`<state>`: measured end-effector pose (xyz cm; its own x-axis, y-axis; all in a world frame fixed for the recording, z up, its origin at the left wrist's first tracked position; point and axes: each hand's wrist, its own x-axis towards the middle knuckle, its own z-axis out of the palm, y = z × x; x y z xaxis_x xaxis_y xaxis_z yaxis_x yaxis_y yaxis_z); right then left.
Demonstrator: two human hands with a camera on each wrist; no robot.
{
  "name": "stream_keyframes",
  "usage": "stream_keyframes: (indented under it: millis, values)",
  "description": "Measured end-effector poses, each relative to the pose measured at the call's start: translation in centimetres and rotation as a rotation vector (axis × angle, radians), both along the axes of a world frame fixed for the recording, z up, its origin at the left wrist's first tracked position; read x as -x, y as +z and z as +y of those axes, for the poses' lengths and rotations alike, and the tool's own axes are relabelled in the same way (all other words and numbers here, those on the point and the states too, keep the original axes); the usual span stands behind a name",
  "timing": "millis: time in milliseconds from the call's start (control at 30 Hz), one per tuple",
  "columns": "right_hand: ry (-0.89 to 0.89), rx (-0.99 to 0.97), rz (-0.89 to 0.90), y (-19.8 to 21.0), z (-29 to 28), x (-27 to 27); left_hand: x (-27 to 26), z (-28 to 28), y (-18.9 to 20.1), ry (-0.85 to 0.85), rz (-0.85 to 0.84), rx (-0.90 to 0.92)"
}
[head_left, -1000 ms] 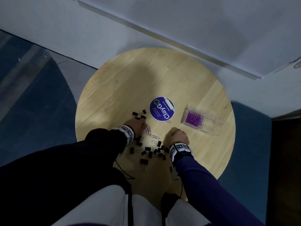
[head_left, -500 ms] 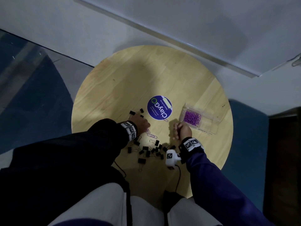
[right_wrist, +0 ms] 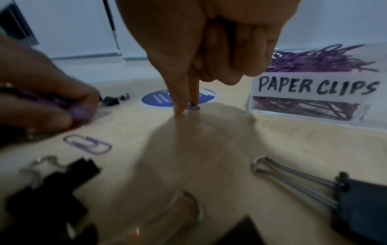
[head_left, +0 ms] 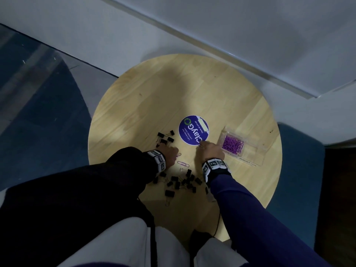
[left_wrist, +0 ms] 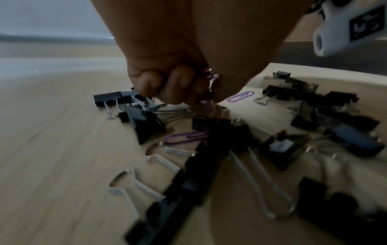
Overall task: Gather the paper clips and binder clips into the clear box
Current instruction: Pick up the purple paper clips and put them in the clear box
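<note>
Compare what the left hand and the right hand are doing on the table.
The left hand is curled, gripping purple paper clips; the right hand reaches one paper clip with thumb and finger extended. The left hand sits among binder clips; the right beside the clear box. Both wear wrist cameras.

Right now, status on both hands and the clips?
Left hand grips purple paper clips. Right hand pinching a clip by the round sticker. Clear box holds purple clips; black binder clips lie loose. Nothing blocking.
</note>
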<state>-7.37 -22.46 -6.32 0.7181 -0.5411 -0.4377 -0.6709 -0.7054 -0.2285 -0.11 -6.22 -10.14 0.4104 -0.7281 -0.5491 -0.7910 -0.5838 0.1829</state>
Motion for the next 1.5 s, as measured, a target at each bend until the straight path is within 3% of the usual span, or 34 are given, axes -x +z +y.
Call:
stream_keyframes:
  millis: [100,333,467,567,667,767,867,1000,1100,1167,1300,1500]
  values:
    - [0.063,0.106,-0.023,-0.6,0.8,0.1,0.1,-0.1,0.9,0.115,0.065,0.063]
    - [0.058,0.081,0.084,-1.6,1.4,0.4,-1.0,-0.1,2.1,0.629,0.431,0.308]
    - [0.05,0.033,0.157,-1.8,1.3,1.6,-1.1,-0.3,3.3,0.733,0.545,0.401]
    - [-0.131,-0.111,0.08,-1.5,1.1,3.1,-0.8,-0.2,3.2,0.81,0.633,0.452]
    - [-0.418,-0.295,-0.214,0.0,0.6,4.6,-0.3,-0.7,2.4,0.94,0.772,0.461]
    - [-0.606,-0.214,-0.441,2.3,-1.9,4.9,0.2,-2.8,2.9,0.869,0.798,0.419]
    - [-0.75,-0.094,-0.4,3.6,-6.1,4.8,0.5,-7.2,5.1,0.655,0.689,0.382]
    - [-0.618,-0.111,-0.164,4.3,-9.5,4.4,0.6,-13.4,7.5,0.406,0.483,0.357]
    - [-0.595,-0.136,-0.178,3.6,-10.2,4.6,1.0,-16.5,8.3,0.334,0.397,0.273]
    - [-0.746,-0.195,-0.277,3.6,-10.9,4.7,1.3,-17.7,8.3,0.288,0.377,0.238]
    - [-1.007,-0.553,-0.427,4.1,-12.0,4.5,1.9,-18.3,7.8,0.214,0.318,0.173]
    - [-0.918,-0.62,-0.433,3.2,-12.2,3.0,2.9,-17.2,9.5,0.252,0.401,0.354]
